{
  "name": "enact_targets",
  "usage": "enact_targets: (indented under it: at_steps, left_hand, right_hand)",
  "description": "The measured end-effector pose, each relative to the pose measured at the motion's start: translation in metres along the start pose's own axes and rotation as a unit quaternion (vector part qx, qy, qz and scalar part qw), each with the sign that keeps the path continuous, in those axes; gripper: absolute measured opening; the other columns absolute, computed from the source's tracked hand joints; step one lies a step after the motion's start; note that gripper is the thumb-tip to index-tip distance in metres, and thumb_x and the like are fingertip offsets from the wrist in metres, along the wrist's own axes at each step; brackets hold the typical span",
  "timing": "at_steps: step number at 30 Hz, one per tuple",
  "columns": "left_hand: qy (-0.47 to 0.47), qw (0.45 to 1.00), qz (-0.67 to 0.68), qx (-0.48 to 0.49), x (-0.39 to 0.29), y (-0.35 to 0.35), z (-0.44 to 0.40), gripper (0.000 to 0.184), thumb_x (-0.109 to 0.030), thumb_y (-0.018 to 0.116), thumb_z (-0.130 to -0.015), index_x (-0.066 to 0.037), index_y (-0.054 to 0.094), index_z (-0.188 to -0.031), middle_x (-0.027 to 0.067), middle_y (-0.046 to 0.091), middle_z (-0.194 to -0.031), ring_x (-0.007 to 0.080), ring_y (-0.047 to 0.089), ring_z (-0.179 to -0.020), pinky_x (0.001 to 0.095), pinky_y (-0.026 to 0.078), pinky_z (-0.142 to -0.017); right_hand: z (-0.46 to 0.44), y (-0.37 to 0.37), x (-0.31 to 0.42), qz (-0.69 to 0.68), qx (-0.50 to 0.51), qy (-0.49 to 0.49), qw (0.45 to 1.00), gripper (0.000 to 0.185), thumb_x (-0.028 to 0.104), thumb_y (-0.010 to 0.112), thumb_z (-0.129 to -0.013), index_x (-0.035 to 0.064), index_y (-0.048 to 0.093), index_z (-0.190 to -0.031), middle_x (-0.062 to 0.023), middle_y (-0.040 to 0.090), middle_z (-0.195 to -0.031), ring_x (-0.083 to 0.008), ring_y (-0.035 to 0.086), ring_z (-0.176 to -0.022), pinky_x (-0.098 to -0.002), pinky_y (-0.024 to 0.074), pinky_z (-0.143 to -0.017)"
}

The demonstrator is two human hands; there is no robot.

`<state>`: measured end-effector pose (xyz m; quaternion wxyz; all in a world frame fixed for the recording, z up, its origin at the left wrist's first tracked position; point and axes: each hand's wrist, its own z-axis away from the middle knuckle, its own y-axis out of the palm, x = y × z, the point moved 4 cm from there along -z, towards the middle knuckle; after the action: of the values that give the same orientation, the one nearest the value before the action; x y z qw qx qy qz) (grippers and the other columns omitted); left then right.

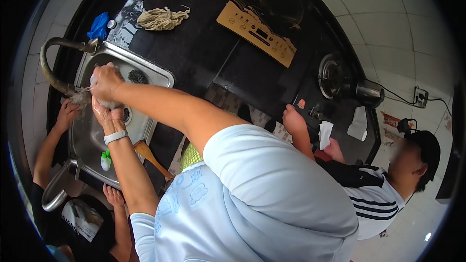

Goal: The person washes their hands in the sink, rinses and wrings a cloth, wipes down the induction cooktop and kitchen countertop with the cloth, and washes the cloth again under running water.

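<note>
Over the steel sink point(162, 78), my right hand point(105, 81) is curled and covered in white suds; what its fingers close on, if anything, is hidden. Just below it, touching, my left hand point(108, 113) is held palm up with its fingers partly covered by the right. A white band point(115, 137) circles my left wrist. Water runs from the curved faucet point(48, 70) beside my hands. A dark scouring pad point(137, 76) lies in the basin. Another person's hand point(69, 112) is under the spout with something whitish and wet.
A wooden spatula point(154, 160) and a green-capped bottle point(106, 159) are near the sink's edge. A grey rag point(162, 19), blue plastic bag point(99, 25) and induction cooker point(257, 31) sit on the black counter point(194, 53). At right, a person in a cap holds white paper point(325, 135) near a gas burner point(331, 76).
</note>
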<state>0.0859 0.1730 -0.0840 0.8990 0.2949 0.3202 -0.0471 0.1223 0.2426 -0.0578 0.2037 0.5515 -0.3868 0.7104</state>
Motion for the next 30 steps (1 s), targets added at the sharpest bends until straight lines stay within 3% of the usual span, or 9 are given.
enact_targets:
  at_steps: [5,9,13,15,17,18,22,25,30]
  left_hand:
    - [-0.015,0.998,0.052,0.040,-0.011,0.008,0.024,0.033,-0.028,0.042,-0.087,-0.004,0.057,-0.103,0.0117,0.061,-0.103,0.0260,0.059,-0.094,0.0404,0.046,-0.083]
    - [-0.013,0.997,-0.011,0.080,-0.035,-0.027,-0.007,0.038,-0.029,0.040,-0.087,-0.002,0.051,-0.113,0.0161,0.055,-0.113,0.0275,0.055,-0.103,0.0412,0.044,-0.088]
    - [0.079,0.988,-0.131,0.005,-0.031,-0.026,0.006,0.031,-0.024,0.042,-0.087,-0.003,0.052,-0.107,0.0132,0.055,-0.108,0.0267,0.055,-0.098,0.0371,0.044,-0.087]
    - [0.124,0.979,-0.164,0.012,-0.026,-0.009,0.028,0.028,-0.022,0.043,-0.087,-0.003,0.054,-0.105,0.0121,0.055,-0.106,0.0262,0.056,-0.096,0.0357,0.045,-0.086]
    - [0.183,0.959,-0.214,0.012,-0.028,-0.003,0.032,0.025,-0.019,0.044,-0.086,-0.003,0.055,-0.102,0.0110,0.056,-0.104,0.0257,0.056,-0.095,0.0343,0.045,-0.085]
    - [0.206,0.951,-0.230,0.005,-0.030,-0.005,0.026,0.024,-0.018,0.045,-0.086,-0.003,0.055,-0.101,0.0105,0.057,-0.103,0.0254,0.057,-0.094,0.0336,0.046,-0.085]
    - [0.110,0.985,-0.135,-0.004,-0.039,-0.005,0.006,0.025,-0.020,0.043,-0.087,-0.002,0.056,-0.100,0.0108,0.060,-0.100,0.0241,0.060,-0.090,0.0348,0.048,-0.081]
    - [0.036,0.991,-0.089,0.090,-0.046,-0.007,0.010,0.026,-0.021,0.042,-0.088,-0.003,0.056,-0.100,0.0089,0.062,-0.100,0.0229,0.060,-0.091,0.0358,0.048,-0.081]
    - [-0.010,0.999,0.021,0.029,-0.044,-0.007,0.020,0.030,-0.024,0.041,-0.089,-0.003,0.056,-0.103,0.0105,0.060,-0.106,0.0252,0.058,-0.097,0.0404,0.046,-0.085]
  right_hand:
    - [-0.035,-0.004,-0.041,-0.142,0.086,0.173,0.971,0.042,0.034,0.061,-0.064,-0.0035,0.065,-0.082,-0.0241,0.063,-0.083,-0.0309,0.063,-0.081,-0.0347,0.0497,-0.073]
    - [0.001,0.015,-0.015,-0.421,0.000,0.064,0.905,0.028,0.027,0.062,-0.063,0.0057,0.064,-0.081,-0.0173,0.063,-0.083,-0.0325,0.062,-0.082,-0.0373,0.0484,-0.077]
    - [0.066,-0.008,0.048,-0.139,-0.078,-0.205,0.966,0.018,0.020,0.065,-0.058,0.0135,0.064,-0.076,-0.0172,0.056,-0.102,-0.0335,0.054,-0.096,-0.0386,0.0430,-0.083]
    - [0.062,0.001,0.044,-0.115,-0.028,-0.170,0.978,0.025,0.027,0.067,-0.056,0.0148,0.063,-0.078,-0.0198,0.048,-0.110,-0.0364,0.046,-0.106,-0.0373,0.0387,-0.088]
    - [0.034,0.010,0.024,-0.103,-0.135,-0.100,0.980,0.017,0.020,0.068,-0.056,0.0115,0.062,-0.069,-0.0151,0.054,-0.095,-0.0314,0.050,-0.091,-0.0457,0.0391,-0.080]
    - [0.013,0.022,0.012,0.023,-0.112,-0.177,0.977,0.015,0.020,0.066,-0.060,0.0096,0.060,-0.069,-0.0120,0.055,-0.085,-0.0316,0.051,-0.084,-0.0425,0.0411,-0.076]
    - [-0.018,0.012,-0.005,-0.082,-0.052,-0.042,0.994,0.021,0.026,0.060,-0.068,0.0054,0.061,-0.071,-0.0160,0.060,-0.082,-0.0329,0.060,-0.077,-0.0380,0.0473,-0.070]
    - [-0.022,0.017,-0.030,-0.282,-0.045,0.268,0.920,0.041,0.034,0.060,-0.074,-0.0012,0.058,-0.095,-0.0215,0.062,-0.090,-0.0323,0.061,-0.086,-0.0373,0.0477,-0.074]
    - [-0.006,0.033,-0.024,-0.401,0.006,0.092,0.911,0.027,0.026,0.062,-0.072,0.0033,0.061,-0.087,-0.0118,0.063,-0.084,-0.0195,0.060,-0.080,-0.0331,0.0476,-0.074]
